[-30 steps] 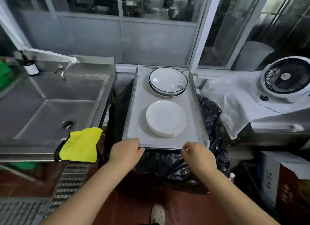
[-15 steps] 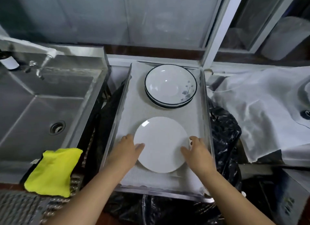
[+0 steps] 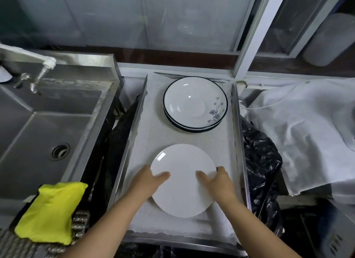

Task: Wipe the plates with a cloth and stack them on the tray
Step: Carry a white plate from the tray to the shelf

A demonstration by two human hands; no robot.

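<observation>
No text, label, brand, number or sign is showing clearly enough to read in this view. The white label on the dark bottle [image 3: 4, 75] at the upper left edge of the frame is cut off, and nothing on it can be read.

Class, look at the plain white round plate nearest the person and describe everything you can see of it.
The plain white round plate looks glossy and ceramic, unpatterned, with a light glint near its upper left rim. It lies face up on the white mesh liner of the metal tray, at the near end. The left hand and right hand grip its opposite edges, thumbs on top. Whether more plates lie beneath is unclear.
</observation>
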